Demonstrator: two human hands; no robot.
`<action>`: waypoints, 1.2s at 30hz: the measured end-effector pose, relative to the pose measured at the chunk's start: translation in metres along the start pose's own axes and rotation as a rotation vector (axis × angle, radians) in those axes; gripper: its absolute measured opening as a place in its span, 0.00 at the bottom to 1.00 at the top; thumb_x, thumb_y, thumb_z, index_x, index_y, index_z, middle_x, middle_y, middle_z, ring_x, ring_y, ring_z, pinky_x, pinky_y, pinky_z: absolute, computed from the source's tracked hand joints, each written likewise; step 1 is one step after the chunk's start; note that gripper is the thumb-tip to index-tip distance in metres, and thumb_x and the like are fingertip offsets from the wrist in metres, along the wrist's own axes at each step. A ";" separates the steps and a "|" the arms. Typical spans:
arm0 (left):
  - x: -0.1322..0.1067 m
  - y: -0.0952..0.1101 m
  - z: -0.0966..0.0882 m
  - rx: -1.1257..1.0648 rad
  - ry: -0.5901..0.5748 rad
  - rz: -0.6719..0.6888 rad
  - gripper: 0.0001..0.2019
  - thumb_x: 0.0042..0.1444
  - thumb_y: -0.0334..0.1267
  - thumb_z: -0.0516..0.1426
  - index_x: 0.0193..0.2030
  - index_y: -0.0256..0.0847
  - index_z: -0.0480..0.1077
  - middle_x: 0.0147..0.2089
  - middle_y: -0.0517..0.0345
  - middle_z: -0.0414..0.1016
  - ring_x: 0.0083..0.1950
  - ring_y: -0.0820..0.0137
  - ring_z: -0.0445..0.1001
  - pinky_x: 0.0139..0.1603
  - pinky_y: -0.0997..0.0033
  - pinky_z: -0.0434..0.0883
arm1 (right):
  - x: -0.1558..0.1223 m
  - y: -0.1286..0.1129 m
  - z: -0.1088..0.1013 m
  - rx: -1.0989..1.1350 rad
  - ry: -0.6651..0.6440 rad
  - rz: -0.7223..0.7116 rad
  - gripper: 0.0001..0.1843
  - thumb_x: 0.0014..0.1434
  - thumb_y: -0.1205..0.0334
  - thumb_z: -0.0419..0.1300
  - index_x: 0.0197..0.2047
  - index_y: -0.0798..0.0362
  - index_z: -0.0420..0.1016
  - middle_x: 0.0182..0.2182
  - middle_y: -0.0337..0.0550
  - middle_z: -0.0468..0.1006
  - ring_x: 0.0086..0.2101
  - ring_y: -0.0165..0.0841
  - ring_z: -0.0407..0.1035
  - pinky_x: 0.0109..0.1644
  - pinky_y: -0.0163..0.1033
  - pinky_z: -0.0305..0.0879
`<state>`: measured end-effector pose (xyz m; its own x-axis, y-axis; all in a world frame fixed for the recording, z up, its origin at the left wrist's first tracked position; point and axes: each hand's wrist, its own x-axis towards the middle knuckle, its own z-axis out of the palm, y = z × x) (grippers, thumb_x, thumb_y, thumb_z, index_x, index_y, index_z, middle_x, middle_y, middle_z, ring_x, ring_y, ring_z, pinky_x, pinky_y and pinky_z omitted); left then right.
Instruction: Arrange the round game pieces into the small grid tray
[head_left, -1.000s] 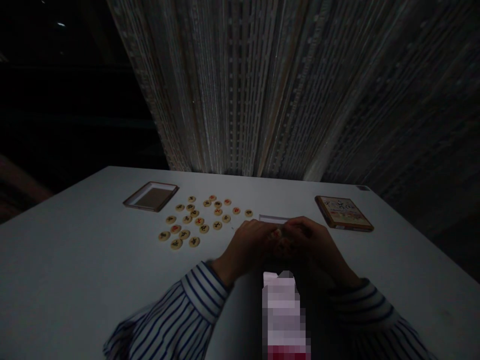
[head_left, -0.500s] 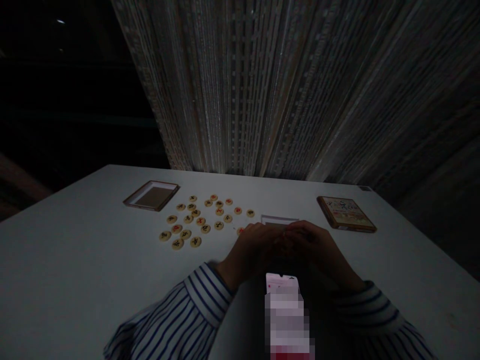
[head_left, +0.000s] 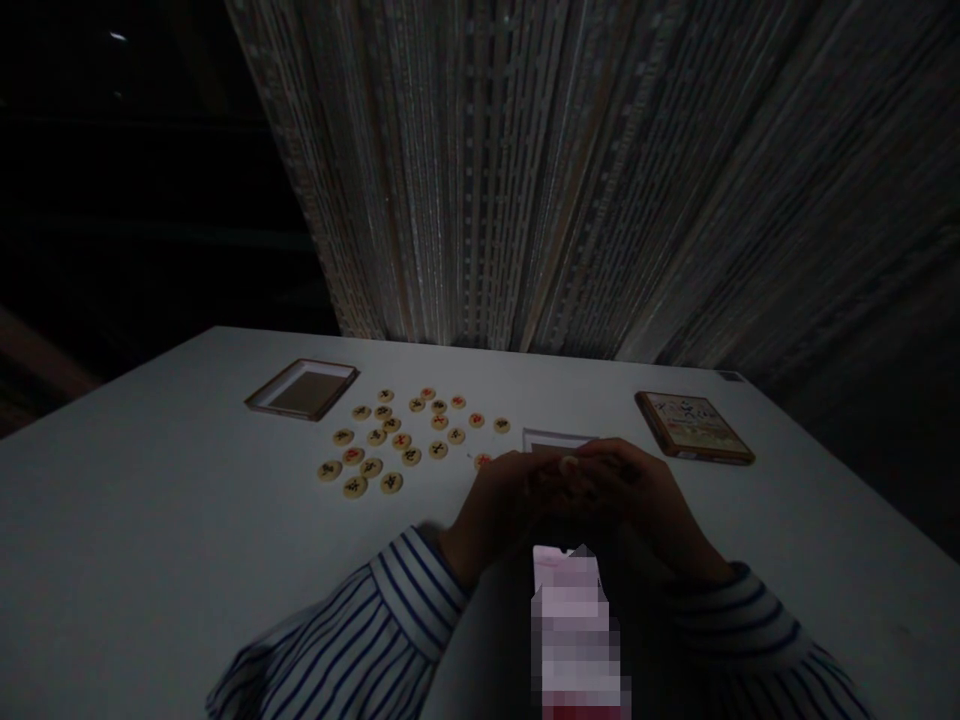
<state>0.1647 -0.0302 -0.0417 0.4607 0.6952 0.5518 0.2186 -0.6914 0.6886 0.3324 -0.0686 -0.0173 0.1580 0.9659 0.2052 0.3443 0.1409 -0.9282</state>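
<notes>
My left hand (head_left: 499, 500) and my right hand (head_left: 637, 490) are close together, fingers curled inward and meeting at the tips. A pale round Chinese chess piece (head_left: 568, 465) shows between the fingertips, against those of my right hand. Whatever the left fingers hold is in dark shadow. Just beyond and partly beneath the hands is a shallow pale-edged tray (head_left: 559, 438), mostly covered by them. Beside my left hand lies a piece with a red mark (head_left: 482, 461), partly hidden. Farther left, several round Chinese chess pieces (head_left: 410, 456) with black or red characters lie scattered.
On the white table (head_left: 187, 520), an open box half (head_left: 302, 388) sits at the far left and a printed box (head_left: 694, 428) at the right. A lit phone (head_left: 577, 620) is below my hands, between my forearms. A string curtain (head_left: 480, 180) hangs behind the table.
My fingers have shifted slightly, and the pale piece between the fingertips now shows more clearly. The scattered pieces and the boxes have stayed in place.
</notes>
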 end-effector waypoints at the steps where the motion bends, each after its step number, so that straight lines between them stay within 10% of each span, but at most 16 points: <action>1: 0.000 0.001 0.000 -0.059 0.001 -0.022 0.11 0.56 0.40 0.55 0.45 0.45 0.72 0.37 0.56 0.79 0.35 0.71 0.75 0.36 0.70 0.72 | 0.000 0.000 0.000 0.007 0.001 -0.007 0.13 0.47 0.52 0.62 0.32 0.52 0.73 0.29 0.42 0.78 0.31 0.34 0.72 0.33 0.39 0.70; 11: 0.004 0.006 0.001 -0.463 0.036 -0.261 0.10 0.51 0.36 0.59 0.41 0.41 0.74 0.40 0.55 0.79 0.39 0.70 0.77 0.42 0.69 0.74 | -0.003 0.000 0.002 -0.007 0.013 -0.121 0.10 0.50 0.54 0.61 0.34 0.49 0.74 0.32 0.40 0.78 0.33 0.32 0.72 0.37 0.39 0.71; 23: 0.005 0.004 0.003 -0.623 0.062 -0.453 0.07 0.47 0.35 0.61 0.35 0.40 0.77 0.36 0.57 0.80 0.37 0.69 0.77 0.42 0.68 0.75 | -0.003 0.002 0.001 -0.298 -0.088 -0.503 0.11 0.57 0.59 0.56 0.44 0.48 0.72 0.39 0.46 0.76 0.40 0.34 0.69 0.42 0.43 0.68; 36: 0.007 0.006 0.003 -0.636 0.131 -0.511 0.09 0.45 0.38 0.62 0.33 0.37 0.76 0.34 0.55 0.80 0.35 0.68 0.77 0.39 0.67 0.75 | -0.004 0.006 0.004 -0.558 -0.052 -0.593 0.14 0.59 0.56 0.53 0.47 0.49 0.70 0.38 0.46 0.76 0.40 0.35 0.68 0.42 0.43 0.67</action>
<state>0.1722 -0.0300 -0.0349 0.3237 0.9383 0.1219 -0.1730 -0.0680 0.9826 0.3302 -0.0703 -0.0249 -0.2340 0.7752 0.5868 0.7697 0.5164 -0.3753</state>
